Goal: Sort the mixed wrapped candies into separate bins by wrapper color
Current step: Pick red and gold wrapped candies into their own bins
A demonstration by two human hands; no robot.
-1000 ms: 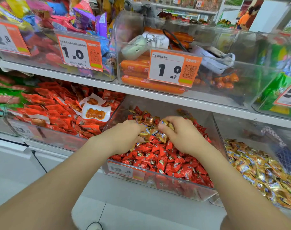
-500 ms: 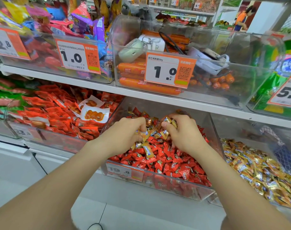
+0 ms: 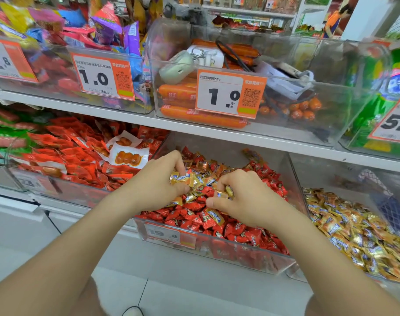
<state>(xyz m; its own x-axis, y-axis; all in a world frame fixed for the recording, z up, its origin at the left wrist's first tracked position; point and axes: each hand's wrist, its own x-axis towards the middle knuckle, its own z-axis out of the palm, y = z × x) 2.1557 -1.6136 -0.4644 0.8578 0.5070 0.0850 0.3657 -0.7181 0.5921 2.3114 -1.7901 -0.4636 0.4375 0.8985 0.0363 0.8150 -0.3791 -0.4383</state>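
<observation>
A clear middle bin (image 3: pixel 217 252) on the lower shelf holds mostly red-wrapped candies (image 3: pixel 246 236) with gold-wrapped candies (image 3: pixel 211 171) mixed in on top. My left hand (image 3: pixel 158 185) is inside it, fingers curled round a small bunch of gold candies (image 3: pixel 185 179). My right hand (image 3: pixel 240 199) is just to its right, fingers pinching a gold candy (image 3: pixel 224 192). A loose gold candy (image 3: pixel 213 215) lies below my right thumb. The clear bin to the right (image 3: pixel 294 275) is full of gold-wrapped candies (image 3: pixel 354 226).
To the left, another bin (image 3: pixel 34 188) holds red snack packets. The upper shelf (image 3: pixel 130 118) carries bins of orange sausages (image 3: pixel 194 116), mixed packets and green packs, with orange price tags (image 3: pixel 231 93). White floor (image 3: pixel 176 281) lies below.
Both hands have drawn a little toward the bin's front and apart. My left hand now holds more gold candies, and my right hand has dropped lower on the pile.
</observation>
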